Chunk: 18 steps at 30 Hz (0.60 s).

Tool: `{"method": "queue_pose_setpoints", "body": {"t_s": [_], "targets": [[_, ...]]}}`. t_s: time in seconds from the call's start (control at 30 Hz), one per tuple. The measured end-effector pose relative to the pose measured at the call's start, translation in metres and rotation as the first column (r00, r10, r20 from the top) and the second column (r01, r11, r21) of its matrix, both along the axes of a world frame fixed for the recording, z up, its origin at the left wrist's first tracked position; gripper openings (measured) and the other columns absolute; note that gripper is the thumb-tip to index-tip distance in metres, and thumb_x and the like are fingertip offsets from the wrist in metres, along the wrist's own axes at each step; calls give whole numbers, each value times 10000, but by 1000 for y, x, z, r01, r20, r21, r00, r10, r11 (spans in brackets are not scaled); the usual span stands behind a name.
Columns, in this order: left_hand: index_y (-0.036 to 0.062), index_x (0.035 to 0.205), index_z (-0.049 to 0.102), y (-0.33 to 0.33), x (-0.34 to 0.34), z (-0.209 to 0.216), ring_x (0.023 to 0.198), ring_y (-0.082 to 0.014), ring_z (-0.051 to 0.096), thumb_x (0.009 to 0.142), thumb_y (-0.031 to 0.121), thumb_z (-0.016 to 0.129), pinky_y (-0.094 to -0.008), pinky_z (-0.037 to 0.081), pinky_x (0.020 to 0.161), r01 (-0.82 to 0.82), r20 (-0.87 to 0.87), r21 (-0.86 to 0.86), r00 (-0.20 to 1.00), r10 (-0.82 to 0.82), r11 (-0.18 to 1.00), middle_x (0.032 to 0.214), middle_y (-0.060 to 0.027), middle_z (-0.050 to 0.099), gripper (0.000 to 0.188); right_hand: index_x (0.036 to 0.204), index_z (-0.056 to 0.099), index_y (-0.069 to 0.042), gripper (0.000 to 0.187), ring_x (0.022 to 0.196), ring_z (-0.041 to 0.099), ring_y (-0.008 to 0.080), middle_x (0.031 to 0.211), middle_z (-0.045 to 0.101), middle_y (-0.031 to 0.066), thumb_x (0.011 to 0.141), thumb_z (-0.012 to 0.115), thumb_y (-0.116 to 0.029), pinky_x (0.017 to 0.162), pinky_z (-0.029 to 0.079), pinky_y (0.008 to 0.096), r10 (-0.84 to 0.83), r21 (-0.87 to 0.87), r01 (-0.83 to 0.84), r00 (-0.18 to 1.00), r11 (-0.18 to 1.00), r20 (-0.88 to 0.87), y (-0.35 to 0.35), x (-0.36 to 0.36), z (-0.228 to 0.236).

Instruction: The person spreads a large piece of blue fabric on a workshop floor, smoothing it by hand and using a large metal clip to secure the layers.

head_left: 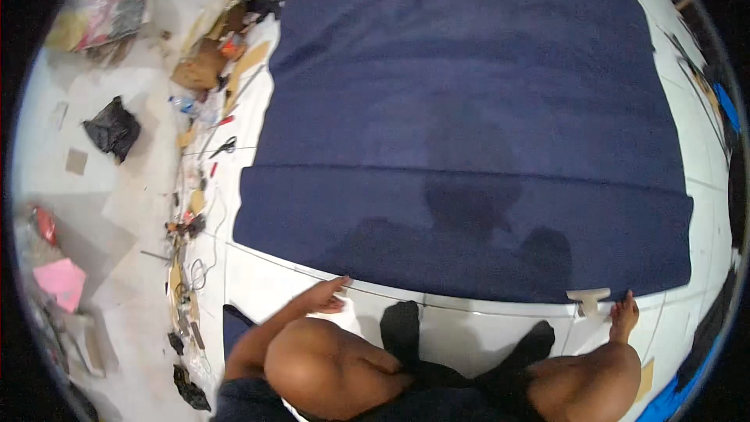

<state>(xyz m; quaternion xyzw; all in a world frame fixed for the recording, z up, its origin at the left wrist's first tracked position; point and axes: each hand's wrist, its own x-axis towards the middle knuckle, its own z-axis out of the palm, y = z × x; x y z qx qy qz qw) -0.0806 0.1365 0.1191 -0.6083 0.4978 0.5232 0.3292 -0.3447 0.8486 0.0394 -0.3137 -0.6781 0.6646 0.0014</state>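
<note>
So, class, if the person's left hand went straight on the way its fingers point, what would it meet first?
Most likely the near edge of the navy cloth; the left hand's fingertip looks right at it, though depth leaves actual contact unclear.

Navy cloth (469,109): far edge cut off by the upper border; left hand (326,295): contact with the cloth unclear; right hand (623,316): forearm hidden behind the right knee (609,375); pale tool (587,295): lower part blurred; blue item (680,396), lower right: cut off by the dark rim; bundle (109,19), upper left: blurred, contents unreadable
</note>
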Motion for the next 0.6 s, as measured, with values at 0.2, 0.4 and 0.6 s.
{"method": "queue_pose_setpoints", "body": {"t_s": [0.2,0.4,0.6], "targets": [[60,764,496,-23,35,-61,620,-177,546,924,229,521,-301,503,614,-780,-696,223,293,656,585,670,-62,512,234,974,609,-79,188,625,499,92,742,545,-6,891,596,-248,562,438,221,-163,-171,191,973,967,161,42,-9,-54],[54,782,543,-26,39,-70,441,-149,444,868,174,561,-270,428,448,-818,-667,-108,482,569,566,573,-46,487,149,1032,563,-49,246,766,559,198,906,600,60,882,519,-239,622,445,333,-115,-232,121,993,965,37,41,2,-24],[12,856,594,-44,133,-46,537,-150,496,795,150,589,-255,396,472,-834,-789,-435,535,302,340,756,-82,578,151,1081,543,-57,345,903,567,234,1037,597,73,772,551,-212,826,443,383,-196,-184,191,981,964,-8,-21,10,98]]}}
